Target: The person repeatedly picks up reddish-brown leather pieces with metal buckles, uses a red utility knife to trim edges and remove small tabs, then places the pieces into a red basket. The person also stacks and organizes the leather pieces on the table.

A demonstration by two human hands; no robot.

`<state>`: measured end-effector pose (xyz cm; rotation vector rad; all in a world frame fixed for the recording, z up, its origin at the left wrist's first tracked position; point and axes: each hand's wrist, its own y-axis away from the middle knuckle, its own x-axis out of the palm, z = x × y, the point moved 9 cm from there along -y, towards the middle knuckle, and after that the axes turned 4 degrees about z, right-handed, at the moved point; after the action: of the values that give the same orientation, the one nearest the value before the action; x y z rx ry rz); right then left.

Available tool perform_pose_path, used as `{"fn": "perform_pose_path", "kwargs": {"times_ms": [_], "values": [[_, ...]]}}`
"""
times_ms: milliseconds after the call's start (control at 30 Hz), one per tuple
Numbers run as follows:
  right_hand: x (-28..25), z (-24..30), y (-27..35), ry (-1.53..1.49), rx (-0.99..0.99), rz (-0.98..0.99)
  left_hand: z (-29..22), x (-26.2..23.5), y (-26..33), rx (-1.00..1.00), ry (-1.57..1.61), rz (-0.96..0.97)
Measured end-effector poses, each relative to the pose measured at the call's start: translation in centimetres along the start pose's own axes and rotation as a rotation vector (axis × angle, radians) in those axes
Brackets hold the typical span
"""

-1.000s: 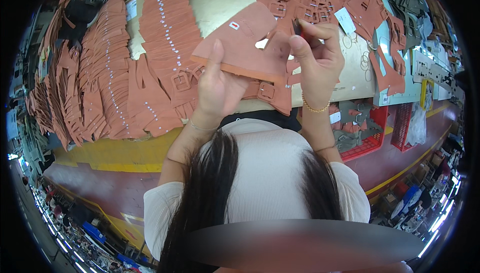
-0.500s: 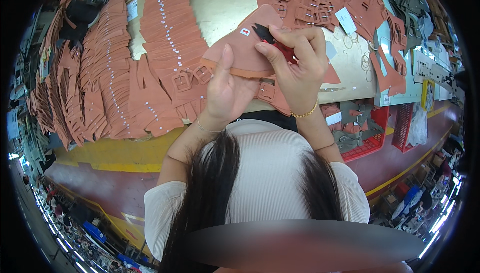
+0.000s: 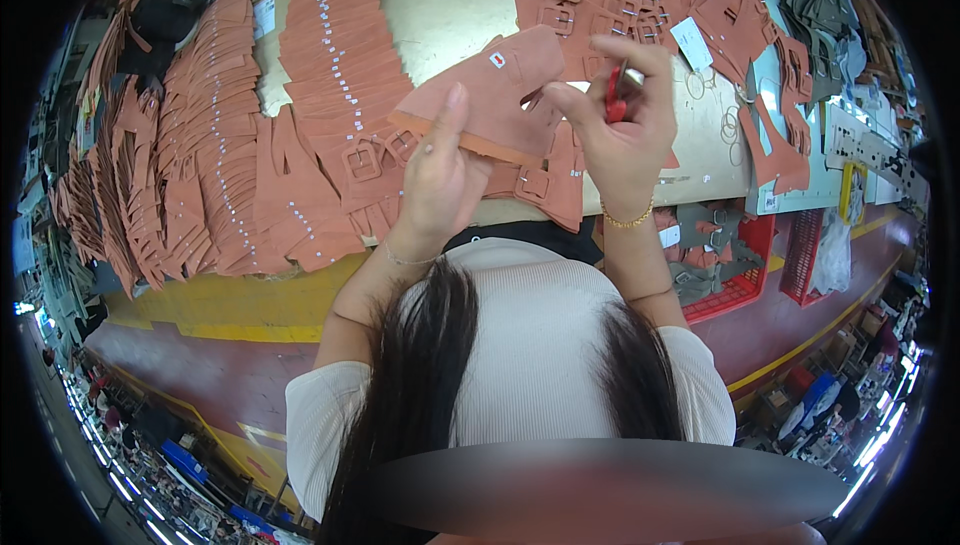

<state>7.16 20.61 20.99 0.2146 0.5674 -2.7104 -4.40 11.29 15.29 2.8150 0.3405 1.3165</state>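
A salmon-coloured leather piece with a small white-and-red sticker and a cut-out slot is held up over the table. My left hand grips its lower left part, thumb on top and fingers underneath. My right hand is curled round a small red-handled tool, which looks like thread snips. The tip of my right thumb is at the leather's right edge, close to the slot; whether it pinches the piece I cannot tell. The snips' blades are mostly hidden.
Overlapping rows of salmon leather pieces cover the table's left side. Buckled strap pieces lie at the back right beside a white tag. A red basket with buckled pieces stands below the table's right edge.
My right hand has moved slightly right, drawing the snips away from the leather's face, where their black tips were. The leather piece has shifted and tilted slightly in my left hand.
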Motion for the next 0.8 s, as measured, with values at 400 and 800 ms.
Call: {"fn": "perform_pose_path", "kwargs": {"times_ms": [400, 800], "values": [[3.2, 1.7, -1.0, 0.216, -0.297, 0.209, 0.4, -0.9, 0.7, -0.118, -0.188, -0.047], [3.3, 0.1, -0.8, 0.232, -0.247, 0.259, 0.7, -0.2, 0.1, -0.159, -0.11, -0.027]]}}
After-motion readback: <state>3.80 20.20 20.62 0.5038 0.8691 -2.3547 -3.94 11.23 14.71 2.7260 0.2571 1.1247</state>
